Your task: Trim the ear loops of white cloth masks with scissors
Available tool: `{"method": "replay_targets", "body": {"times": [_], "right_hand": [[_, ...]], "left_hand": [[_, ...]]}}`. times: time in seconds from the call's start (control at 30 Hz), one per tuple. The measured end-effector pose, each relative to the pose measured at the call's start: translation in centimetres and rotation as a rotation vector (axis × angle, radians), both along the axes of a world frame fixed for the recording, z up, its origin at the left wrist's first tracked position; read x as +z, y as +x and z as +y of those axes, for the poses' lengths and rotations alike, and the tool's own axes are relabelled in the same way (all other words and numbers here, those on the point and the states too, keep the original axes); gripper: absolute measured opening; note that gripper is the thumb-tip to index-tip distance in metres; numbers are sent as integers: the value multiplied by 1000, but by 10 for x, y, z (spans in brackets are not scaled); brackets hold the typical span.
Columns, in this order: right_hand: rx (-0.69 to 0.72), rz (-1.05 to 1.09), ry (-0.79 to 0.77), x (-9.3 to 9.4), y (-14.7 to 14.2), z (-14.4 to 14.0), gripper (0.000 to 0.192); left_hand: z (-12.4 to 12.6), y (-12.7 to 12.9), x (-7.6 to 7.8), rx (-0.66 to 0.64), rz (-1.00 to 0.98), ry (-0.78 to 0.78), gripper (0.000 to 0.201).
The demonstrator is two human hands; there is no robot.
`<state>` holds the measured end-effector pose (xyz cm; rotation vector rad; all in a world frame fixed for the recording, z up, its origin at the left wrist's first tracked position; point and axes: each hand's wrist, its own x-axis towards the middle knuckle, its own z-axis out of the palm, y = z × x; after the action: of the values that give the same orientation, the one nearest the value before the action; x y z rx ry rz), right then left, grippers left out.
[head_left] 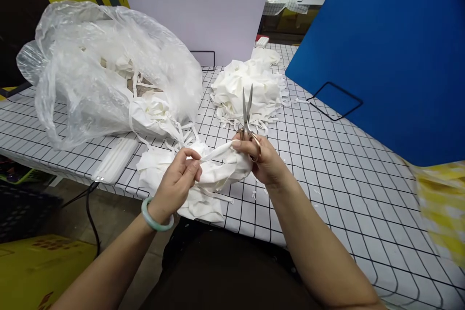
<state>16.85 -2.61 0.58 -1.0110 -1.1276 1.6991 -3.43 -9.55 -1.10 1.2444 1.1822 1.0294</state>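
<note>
— What's nearest the camera?

— Two bare forearms over a dark lap. The left wrist wears a pale green bangle. The left hand has its grip closed on a piece of white cloth, fingertips pinched on a fold. The right hand is shut on the handles of a pair of scissors and also touches the same cloth with its fingertips.

— And the scissors?

— Blades point up and away from the person, slightly parted, clear of the cloth. A thin white strip runs from the cloth between the two hands.

— Where does the cloth sit?

— At the near edge of the worktop, which has a white cover with a black grid. Part of the cloth is lifted between the hands — the rest lies bunched under them.

— What's beyond?

— To the left, a flat white ribbed object lies near the edge with a black cable hanging from it. Behind that, a big clear plastic bag holds more white cloth, with strips spilling out of its mouth. Straight past the scissors is a pile of white pieces. A blue board stands at the right, a white board at the back.
</note>
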Motion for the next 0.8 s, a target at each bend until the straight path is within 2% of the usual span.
{"method": "replay_targets", "body": {"times": [0.1,0.23,0.33,0.4,0.5,0.57,0.67,0.73,0.8], "right_hand": [[53,-8,31,10,4,-5,24],[42,1,37,12,2,-4,24],[23,-29,11,1,0,-2,27],[44,-53,-23,-12,-1,-4,29],[91,-58,-59,-34,-2,-16,31],[124,-35,-84,-45,-3,-26,33],[200,-73,-64,-52,3,-43,40],[161,-240,75,-51,12,-55,41],[69,-472,260,-46,26,-66,39]], "left_hand": [[6,-1,1,3,-6,15,12],[3,1,15,-250,8,29,19],[-3,4,21,-355,-105,-24,29],[-5,10,21,-324,-112,26,31],[-4,21,17,-169,3,239,27],[-2,31,12,-96,-30,324,27],[-2,43,5,-87,-252,208,33],[-4,49,-1,-57,-313,115,34],[-7,52,-6,-20,-269,98,34]]}}
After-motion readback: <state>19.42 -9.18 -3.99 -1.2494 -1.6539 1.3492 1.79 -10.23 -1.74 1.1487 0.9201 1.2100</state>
